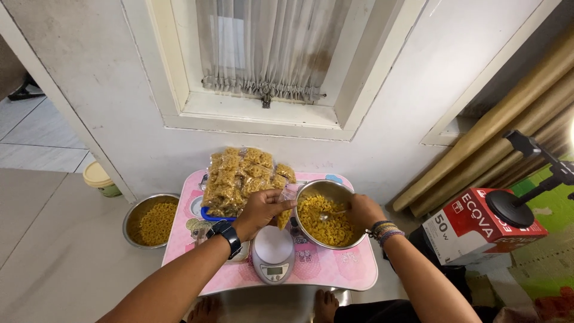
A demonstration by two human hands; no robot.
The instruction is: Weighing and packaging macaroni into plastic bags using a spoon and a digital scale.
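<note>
Left hand (261, 209) pinches a small clear bag (284, 214) open right beside the steel bowl (311, 191), so the right hand (363, 210), fingers gripping a spoon (332, 214), barely travels with the yellow snacks (326, 224).

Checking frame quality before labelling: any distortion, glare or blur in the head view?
Head view: strong wide-angle bending of the window frame; soft, even light, no hard shadows; mild glare at the right edge; both hands, left hand and right hand, and the steel bowl look sharp.

The left hand (261, 209) holds a small bag (284, 214) beside the steel bowl (326, 190); the right hand (362, 211) spoons snacks.
</note>
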